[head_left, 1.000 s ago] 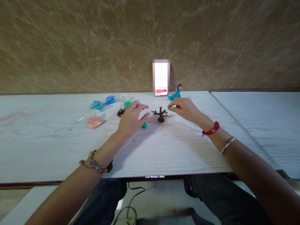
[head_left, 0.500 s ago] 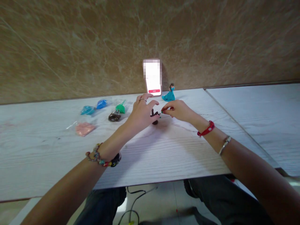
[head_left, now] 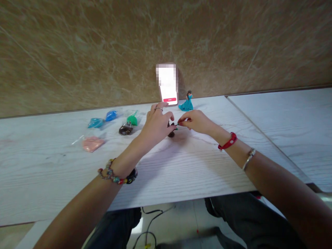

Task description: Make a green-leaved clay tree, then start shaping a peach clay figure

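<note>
Left hand [head_left: 157,126] closer to brown tree [head_left: 171,134] than before

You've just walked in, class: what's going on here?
A person's left hand curves around a small brown branched piece, partly hiding it. The right hand pinches a tiny green bit close beside it; whether they touch is unclear. Behind, a lit phone leans on the wall beside a blue-dressed figurine; bags of coloured material lie to the left.

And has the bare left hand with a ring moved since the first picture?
Yes, the left hand moved rightward, judged against the rectangular white-screened phone.
</note>
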The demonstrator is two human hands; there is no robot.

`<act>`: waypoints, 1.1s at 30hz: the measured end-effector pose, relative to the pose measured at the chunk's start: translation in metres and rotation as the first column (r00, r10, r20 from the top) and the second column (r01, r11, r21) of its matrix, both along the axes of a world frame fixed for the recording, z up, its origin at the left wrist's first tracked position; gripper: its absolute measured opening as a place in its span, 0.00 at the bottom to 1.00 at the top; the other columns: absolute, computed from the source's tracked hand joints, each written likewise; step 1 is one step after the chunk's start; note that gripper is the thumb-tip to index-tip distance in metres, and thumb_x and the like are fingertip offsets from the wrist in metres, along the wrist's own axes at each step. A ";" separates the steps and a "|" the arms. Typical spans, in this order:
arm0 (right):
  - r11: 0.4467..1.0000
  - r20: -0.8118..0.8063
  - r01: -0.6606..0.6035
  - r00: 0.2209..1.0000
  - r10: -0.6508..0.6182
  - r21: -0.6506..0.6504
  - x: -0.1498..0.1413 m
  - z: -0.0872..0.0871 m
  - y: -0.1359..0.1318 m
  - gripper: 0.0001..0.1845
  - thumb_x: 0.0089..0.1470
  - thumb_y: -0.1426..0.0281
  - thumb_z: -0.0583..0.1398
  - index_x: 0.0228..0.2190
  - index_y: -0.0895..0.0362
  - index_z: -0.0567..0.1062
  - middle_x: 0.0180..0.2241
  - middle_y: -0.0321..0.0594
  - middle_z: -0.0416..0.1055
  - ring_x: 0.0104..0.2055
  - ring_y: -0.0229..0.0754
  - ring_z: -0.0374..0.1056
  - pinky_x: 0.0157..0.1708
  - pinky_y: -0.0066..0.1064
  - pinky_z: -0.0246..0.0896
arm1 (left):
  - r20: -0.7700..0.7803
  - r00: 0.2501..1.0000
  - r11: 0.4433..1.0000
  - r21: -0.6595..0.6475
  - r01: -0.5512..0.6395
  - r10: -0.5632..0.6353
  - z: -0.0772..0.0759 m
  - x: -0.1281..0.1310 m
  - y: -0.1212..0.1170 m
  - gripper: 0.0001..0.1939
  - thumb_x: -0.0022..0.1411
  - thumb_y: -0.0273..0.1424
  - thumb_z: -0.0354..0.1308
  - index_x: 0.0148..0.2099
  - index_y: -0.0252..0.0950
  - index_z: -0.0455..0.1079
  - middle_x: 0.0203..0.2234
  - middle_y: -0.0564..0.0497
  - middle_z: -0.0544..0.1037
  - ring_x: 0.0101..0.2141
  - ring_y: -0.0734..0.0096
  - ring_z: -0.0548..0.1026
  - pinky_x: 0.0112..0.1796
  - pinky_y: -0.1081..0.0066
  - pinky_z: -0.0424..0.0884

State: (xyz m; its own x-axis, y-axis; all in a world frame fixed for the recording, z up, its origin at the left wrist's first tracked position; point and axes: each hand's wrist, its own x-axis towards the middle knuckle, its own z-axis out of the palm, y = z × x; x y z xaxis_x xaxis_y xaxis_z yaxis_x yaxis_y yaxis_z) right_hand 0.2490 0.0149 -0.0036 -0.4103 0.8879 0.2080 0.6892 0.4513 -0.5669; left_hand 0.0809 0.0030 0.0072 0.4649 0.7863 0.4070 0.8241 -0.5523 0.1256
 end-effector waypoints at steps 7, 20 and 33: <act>1.000 -0.011 -0.015 1.000 0.015 0.002 0.000 -0.002 0.001 0.09 0.48 0.72 0.57 0.29 0.59 0.78 0.19 0.37 0.71 0.23 0.32 0.62 0.26 0.26 0.52 | -0.022 1.000 1.000 0.023 -0.003 0.003 0.000 0.002 -0.003 0.06 0.50 0.33 0.59 0.30 0.36 0.68 0.51 0.45 0.60 0.51 0.52 0.56 0.46 0.51 0.62; 1.000 -0.046 -0.001 0.999 0.000 -0.027 -0.002 -0.001 0.000 0.10 0.48 0.73 0.56 0.29 0.61 0.78 0.19 0.36 0.69 0.23 0.32 0.60 0.26 0.26 0.51 | 0.003 1.000 1.000 -0.014 -0.005 0.005 0.000 0.003 -0.005 0.04 0.51 0.30 0.58 0.28 0.35 0.68 0.51 0.45 0.60 0.52 0.51 0.56 0.47 0.51 0.62; 0.999 -0.051 -0.009 0.999 0.006 -0.052 -0.004 -0.001 -0.002 0.11 0.49 0.72 0.56 0.30 0.63 0.78 0.17 0.35 0.66 0.21 0.30 0.58 0.25 0.26 0.49 | -0.019 1.000 1.000 0.025 0.017 -0.016 0.000 0.003 -0.003 0.04 0.51 0.31 0.58 0.29 0.35 0.70 0.51 0.45 0.60 0.51 0.53 0.57 0.49 0.53 0.62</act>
